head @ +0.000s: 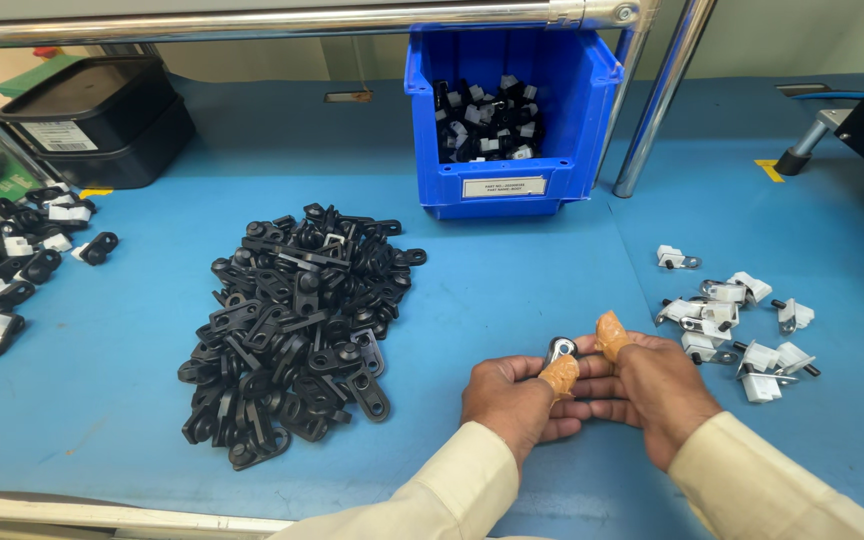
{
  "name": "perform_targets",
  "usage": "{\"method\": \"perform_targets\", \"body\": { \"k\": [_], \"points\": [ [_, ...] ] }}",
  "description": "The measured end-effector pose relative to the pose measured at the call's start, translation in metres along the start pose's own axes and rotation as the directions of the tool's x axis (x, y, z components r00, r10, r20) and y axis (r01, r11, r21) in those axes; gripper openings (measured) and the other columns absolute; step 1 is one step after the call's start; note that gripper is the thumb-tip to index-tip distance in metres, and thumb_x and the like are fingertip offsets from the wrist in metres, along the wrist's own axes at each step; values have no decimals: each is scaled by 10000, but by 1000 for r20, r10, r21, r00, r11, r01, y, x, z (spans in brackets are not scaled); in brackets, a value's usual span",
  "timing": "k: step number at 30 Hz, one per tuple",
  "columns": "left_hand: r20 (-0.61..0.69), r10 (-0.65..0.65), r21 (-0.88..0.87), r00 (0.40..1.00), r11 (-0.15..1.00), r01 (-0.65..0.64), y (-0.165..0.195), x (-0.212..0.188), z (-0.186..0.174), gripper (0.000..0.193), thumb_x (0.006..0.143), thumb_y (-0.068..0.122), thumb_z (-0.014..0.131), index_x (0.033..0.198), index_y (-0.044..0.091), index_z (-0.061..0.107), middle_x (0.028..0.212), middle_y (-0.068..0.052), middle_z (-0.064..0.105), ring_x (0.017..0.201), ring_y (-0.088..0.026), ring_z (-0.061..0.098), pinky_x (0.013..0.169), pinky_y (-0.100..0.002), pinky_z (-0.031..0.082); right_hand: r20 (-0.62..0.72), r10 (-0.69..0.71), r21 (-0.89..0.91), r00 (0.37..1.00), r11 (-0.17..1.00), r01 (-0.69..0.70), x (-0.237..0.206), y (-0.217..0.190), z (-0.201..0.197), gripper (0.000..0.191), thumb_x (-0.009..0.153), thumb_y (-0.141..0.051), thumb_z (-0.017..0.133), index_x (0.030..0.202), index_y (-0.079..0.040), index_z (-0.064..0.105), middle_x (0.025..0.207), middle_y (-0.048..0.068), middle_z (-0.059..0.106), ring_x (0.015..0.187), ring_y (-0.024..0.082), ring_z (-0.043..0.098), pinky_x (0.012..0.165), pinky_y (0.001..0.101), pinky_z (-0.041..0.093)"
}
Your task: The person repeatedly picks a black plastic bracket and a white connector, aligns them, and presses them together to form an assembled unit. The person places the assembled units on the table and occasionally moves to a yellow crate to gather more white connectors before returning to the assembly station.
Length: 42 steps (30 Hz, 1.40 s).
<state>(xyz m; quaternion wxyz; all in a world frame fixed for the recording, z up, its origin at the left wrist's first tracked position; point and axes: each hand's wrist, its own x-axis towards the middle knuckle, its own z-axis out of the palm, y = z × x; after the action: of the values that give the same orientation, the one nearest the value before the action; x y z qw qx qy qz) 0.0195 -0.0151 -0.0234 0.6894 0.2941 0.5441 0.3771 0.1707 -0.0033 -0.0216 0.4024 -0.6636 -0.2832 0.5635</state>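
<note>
My left hand [518, 398] and my right hand [655, 388] meet low in the middle of the blue table, fingers interlaced around one small part [559, 350] with a round metal end. Orange finger cots cover my left thumb and a right fingertip. The part's lower half is hidden behind my thumb. A big heap of black plastic brackets [297, 325] lies just left of my hands. Several white clips with metal pins [737, 320] are scattered to the right of my right hand.
A blue bin [592, 120] holding black and white assembled pieces stands at the back centre, between metal frame poles [662, 95]. More black and white pieces [7, 265] lie at the far left. A black tray [92, 120] sits back left.
</note>
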Motion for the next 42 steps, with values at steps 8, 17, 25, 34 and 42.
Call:
{"method": "perform_targets", "body": {
  "k": [8,17,25,34,42],
  "points": [
    [-47,109,194,993,976,-98,-6,1,8,300,883,90,736,1157,-33,731,862,-124,791,677,-169,769,592,-279,653,-89,-246,-176,965,958,228,19,17,5,244,918,-76,525,975,-21,755,885,113,750,728,186,647,623,347,505],
    [-25,84,229,996,970,-76,-1,1,5,316,900,118,743,1170,-40,698,884,-132,785,687,-178,772,582,-271,642,75,-120,-50,990,991,124,27,14,-16,236,971,-189,566,1040,-50,744,873,90,742,691,160,642,581,303,506],
    [-38,78,286,996,956,-64,2,0,10,343,882,25,700,1219,-24,661,964,-142,785,704,-204,784,580,-286,647,-18,-266,-300,964,921,249,22,5,4,290,962,-240,679,983,35,768,794,150,728,603,189,588,515,318,476],
    [-22,15,207,1000,978,-10,6,3,5,258,896,83,725,1112,-54,692,917,-154,779,702,-209,779,582,-293,643,91,-240,-116,966,961,250,30,15,-16,269,976,-102,555,1110,-126,787,898,83,706,654,151,595,560,298,511],
    [36,-39,106,999,994,34,4,12,0,260,948,151,707,1093,-63,682,973,-181,754,728,-224,771,617,-306,656,399,-812,-436,427,242,867,12,39,-49,385,805,-11,679,1168,-114,755,1162,-1,778,911,73,733,748,228,586]
  ]
}}
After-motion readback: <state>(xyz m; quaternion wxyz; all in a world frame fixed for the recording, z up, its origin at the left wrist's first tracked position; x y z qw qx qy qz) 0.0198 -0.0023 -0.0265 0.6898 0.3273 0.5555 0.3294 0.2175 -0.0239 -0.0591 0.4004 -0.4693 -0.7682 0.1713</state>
